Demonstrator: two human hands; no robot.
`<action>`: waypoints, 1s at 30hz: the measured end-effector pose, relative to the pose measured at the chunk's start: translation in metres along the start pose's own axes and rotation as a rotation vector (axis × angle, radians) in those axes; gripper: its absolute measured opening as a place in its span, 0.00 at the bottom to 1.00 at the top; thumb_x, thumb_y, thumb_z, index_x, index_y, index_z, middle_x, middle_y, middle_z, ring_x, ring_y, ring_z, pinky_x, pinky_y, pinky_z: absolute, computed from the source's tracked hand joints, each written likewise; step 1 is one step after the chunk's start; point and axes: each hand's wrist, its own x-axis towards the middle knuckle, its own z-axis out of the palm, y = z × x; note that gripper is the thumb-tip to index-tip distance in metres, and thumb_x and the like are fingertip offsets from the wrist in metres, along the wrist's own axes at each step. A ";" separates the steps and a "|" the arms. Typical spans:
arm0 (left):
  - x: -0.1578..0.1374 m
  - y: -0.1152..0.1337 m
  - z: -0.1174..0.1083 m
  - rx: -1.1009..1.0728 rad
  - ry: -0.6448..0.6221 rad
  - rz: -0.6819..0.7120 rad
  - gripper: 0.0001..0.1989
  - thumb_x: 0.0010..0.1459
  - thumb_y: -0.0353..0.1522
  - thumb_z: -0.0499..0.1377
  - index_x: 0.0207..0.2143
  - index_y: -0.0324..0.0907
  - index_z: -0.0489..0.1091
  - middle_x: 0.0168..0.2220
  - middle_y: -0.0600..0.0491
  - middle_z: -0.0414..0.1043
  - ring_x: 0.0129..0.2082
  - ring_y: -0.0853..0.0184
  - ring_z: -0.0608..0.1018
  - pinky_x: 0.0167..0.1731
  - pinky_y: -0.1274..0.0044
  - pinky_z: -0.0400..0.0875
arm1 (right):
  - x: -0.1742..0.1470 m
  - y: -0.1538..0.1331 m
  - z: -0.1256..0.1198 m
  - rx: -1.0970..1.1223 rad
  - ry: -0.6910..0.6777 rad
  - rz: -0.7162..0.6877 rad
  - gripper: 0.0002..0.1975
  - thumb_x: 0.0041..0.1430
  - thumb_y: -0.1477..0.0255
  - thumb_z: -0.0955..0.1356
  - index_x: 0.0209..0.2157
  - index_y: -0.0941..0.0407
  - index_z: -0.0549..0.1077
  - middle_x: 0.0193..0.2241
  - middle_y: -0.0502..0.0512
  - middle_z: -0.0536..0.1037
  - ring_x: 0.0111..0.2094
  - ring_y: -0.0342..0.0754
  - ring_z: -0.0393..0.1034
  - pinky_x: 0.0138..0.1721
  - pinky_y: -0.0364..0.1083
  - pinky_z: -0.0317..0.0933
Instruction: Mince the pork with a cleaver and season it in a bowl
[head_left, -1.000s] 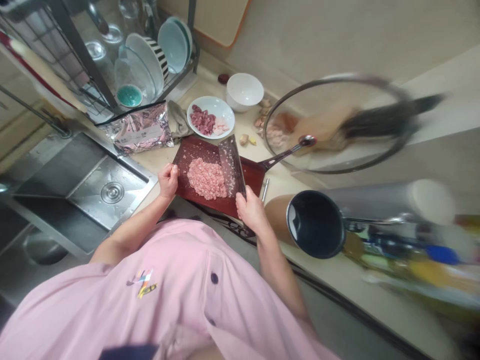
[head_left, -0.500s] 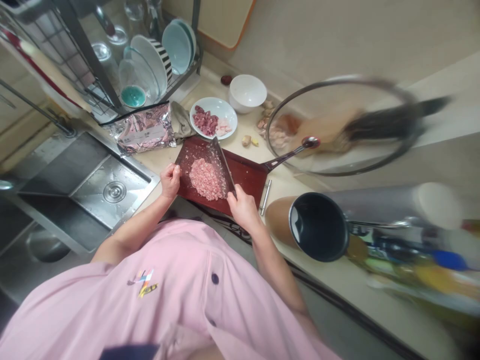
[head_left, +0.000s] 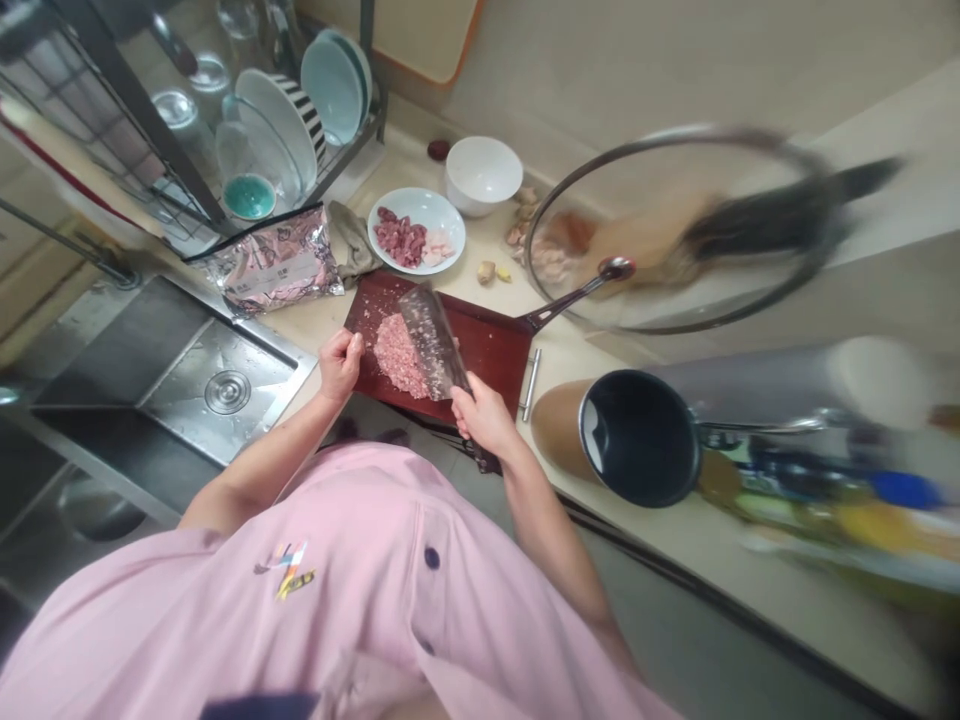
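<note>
My right hand (head_left: pixel 482 412) is wrapped round the handle of a broad cleaver (head_left: pixel 431 340). Bits of meat stick to the blade, whose wide face leans over the right part of a pile of minced meat (head_left: pixel 399 358). That pink pile lies on a dark red cutting board (head_left: pixel 491 350), where small scraps are scattered. At the board's left edge, my left hand (head_left: pixel 341 362) is closed on it. Behind the board stands a white plate (head_left: pixel 455 215) with dark red meat pieces (head_left: pixel 400 238) and paler pieces (head_left: pixel 437 247).
A sink (head_left: pixel 255 345) lies to the left, near a silvery food bag (head_left: pixel 281 262) and a dish rack (head_left: pixel 349 170). Behind are a white bowl (head_left: pixel 484 172) and ginger (head_left: pixel 487 272). A spoon (head_left: pixel 577 292), a glass lid (head_left: pixel 720 322) and a dark-lined pot (head_left: pixel 641 440) are at right.
The cleaver has tipped over, so more of its flat face shows and it covers more of the mince. My left hand stays on the board's edge. The view has shifted slightly.
</note>
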 end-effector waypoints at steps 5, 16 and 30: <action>0.002 0.003 -0.001 0.099 -0.136 0.080 0.16 0.63 0.38 0.53 0.23 0.42 0.63 0.24 0.54 0.64 0.28 0.69 0.68 0.33 0.75 0.65 | -0.044 0.044 -0.004 0.619 0.185 0.179 0.13 0.56 0.61 0.65 0.33 0.51 0.57 0.18 0.38 0.63 0.13 0.36 0.51 0.13 0.37 0.50; -0.014 0.025 -0.004 0.490 -0.678 0.018 0.34 0.47 0.28 0.66 0.56 0.43 0.57 0.50 0.44 0.61 0.34 0.64 0.76 0.32 0.73 0.72 | -0.054 0.076 0.040 0.876 0.161 0.381 0.19 0.52 0.60 0.68 0.31 0.50 0.52 0.16 0.36 0.62 0.13 0.35 0.49 0.13 0.36 0.48; -0.013 0.032 0.047 -0.025 -0.483 -0.118 0.19 0.45 0.20 0.59 0.42 0.39 0.66 0.40 0.50 0.65 0.31 0.71 0.75 0.32 0.77 0.74 | -0.021 0.027 0.030 0.830 -0.027 0.263 0.18 0.52 0.60 0.67 0.31 0.51 0.52 0.17 0.37 0.60 0.14 0.35 0.47 0.14 0.36 0.46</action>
